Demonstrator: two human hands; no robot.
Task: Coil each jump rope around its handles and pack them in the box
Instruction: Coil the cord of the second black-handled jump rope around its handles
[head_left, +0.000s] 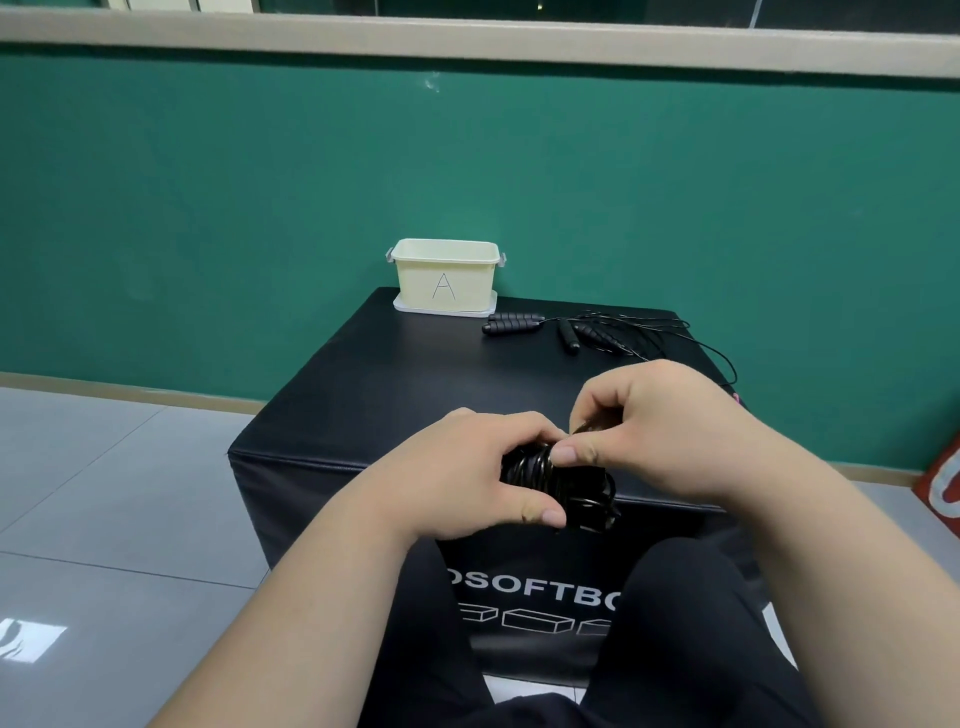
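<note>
The left grip (467, 467) was clenched round the coiled jump rope (569, 491), thumb underneath and fingers curled over the top of the black bundle. The right grip (660, 431) pinched the cord at the upper right end of that same bundle, its thumb lying across the turns and its fingertips tucked in behind. Both met well in front of the box (444, 278), above the near edge of the black padded worktop (389, 374), with the bundle held clear of the surface.

The box, cream plastic with a letter A on its front wall, stood open on a white lid at the far edge of the worktop, against the green wall (208, 208). Just to the right of the box lay a pair of ribbed foam handles (511, 322), side by side. Further right of the box lay two slimmer black handles (587, 336), and beyond them a loose tangle of thin cord (660, 332) that trailed toward the right edge.

Below the hands, the worktop's front face carried white lettering (535, 592), partly hidden by dark-trousered knees (691, 623). Grey floor tiles (104, 493) lay to the left.
</note>
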